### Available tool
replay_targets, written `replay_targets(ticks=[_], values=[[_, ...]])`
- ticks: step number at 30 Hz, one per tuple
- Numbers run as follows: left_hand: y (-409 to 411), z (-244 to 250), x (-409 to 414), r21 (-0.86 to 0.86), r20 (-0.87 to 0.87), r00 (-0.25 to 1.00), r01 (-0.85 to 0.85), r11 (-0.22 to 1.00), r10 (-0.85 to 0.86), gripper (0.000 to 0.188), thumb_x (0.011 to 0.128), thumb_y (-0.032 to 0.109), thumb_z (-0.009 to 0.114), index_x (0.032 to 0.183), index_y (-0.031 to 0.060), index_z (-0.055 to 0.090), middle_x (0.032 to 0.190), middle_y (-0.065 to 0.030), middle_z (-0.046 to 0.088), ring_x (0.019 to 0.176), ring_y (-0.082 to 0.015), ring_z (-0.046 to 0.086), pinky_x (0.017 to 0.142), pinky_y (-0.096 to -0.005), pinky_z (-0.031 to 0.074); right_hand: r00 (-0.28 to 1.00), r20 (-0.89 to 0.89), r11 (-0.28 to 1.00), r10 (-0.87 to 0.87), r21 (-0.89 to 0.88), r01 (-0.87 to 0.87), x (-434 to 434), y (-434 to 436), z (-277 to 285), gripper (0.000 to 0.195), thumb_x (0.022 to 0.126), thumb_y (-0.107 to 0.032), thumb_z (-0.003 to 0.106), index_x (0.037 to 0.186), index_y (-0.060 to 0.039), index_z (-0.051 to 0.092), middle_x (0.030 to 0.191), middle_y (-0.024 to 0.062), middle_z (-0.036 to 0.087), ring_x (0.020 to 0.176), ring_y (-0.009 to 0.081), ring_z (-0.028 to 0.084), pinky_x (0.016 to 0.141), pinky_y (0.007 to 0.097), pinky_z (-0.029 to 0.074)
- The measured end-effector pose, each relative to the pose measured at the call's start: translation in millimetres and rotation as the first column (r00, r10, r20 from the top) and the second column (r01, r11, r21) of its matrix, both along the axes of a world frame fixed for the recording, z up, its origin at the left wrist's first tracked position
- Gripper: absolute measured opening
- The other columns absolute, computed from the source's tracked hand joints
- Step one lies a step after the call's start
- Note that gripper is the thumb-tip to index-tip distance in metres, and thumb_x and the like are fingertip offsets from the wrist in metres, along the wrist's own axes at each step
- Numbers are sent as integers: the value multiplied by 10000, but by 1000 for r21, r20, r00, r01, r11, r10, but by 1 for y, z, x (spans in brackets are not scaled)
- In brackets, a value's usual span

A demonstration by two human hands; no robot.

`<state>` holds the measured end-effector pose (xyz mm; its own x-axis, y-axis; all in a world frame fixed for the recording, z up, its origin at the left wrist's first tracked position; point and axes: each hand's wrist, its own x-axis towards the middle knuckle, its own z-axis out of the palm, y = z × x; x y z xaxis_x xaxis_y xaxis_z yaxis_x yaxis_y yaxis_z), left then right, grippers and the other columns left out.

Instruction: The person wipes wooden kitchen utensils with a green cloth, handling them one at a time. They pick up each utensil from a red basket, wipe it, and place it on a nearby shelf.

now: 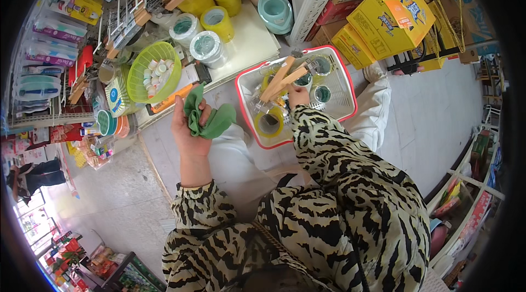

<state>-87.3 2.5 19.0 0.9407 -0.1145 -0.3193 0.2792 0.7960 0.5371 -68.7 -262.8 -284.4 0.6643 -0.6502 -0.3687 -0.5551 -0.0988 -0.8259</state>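
My left hand (196, 121), palm up, holds a crumpled green cloth (213, 121) near the shelf edge. My right hand (298, 95) reaches into a white plastic basket with a red rim (352, 86), beside wooden-handled tools (283, 80) and rolls of tape. Its fingertips are partly hidden, so I cannot tell whether it grips anything. A yellow tape roll (269, 123) lies at the basket's near left, and a clear tape roll (322, 94) lies at the right. On the shelf, a lime-green plastic basket (174, 74) holds small white items (157, 74).
More tape rolls (206, 45) and a teal plastic potty-like item (275, 11) stand on the white shelf (246, 37). A perforated metal upright (318, 0) rises behind the basket. Yellow cartons (378, 21) are stacked at the upper right. Packaged toothbrushes (53, 53) hang at the left.
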Motion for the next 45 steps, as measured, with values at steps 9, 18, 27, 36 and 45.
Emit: replay_targets(ticks=[9,18,27,36,45], values=[[-7,4,5,36,-108,994,-16,999,19,431,930,391,432,1143,31,534,731,-26,509,519,-111,345,486,-239,276,803,-516,779,298,-354,-517,66,48,112,1005,700,-279,716,1351,121,64,1065,216,536,887,306,620,736,370,524],[-7,-3,5,68,-56,998,16,998,-12,438,930,396,434,1155,30,519,741,-22,502,546,-113,372,508,-236,307,921,-205,925,330,-125,-360,53,16,101,543,669,-216,728,1070,20,449,891,227,627,868,338,624,739,398,502],[-40,42,-2,-92,149,986,85,992,-71,508,956,405,335,1233,-7,443,1138,-100,545,1052,-223,510,936,-371,388,699,666,220,260,664,-715,-16,28,278,243,878,-131,572,1093,-48,492,782,23,561,508,60,471,407,186,331],[-67,96,-40,536,348,881,94,839,-320,258,949,219,471,1093,21,552,969,-22,604,852,-87,546,763,-248,449,615,765,358,191,529,-769,-47,60,361,256,926,-172,514,1163,-88,466,813,-37,511,464,17,353,390,171,252],[-59,75,-49,777,238,896,56,627,-375,289,955,269,452,962,6,572,815,-16,609,725,-72,546,637,-223,437,592,782,396,196,489,-777,-54,74,375,210,926,-172,520,1107,-72,483,704,-50,503,490,11,378,414,174,277]])
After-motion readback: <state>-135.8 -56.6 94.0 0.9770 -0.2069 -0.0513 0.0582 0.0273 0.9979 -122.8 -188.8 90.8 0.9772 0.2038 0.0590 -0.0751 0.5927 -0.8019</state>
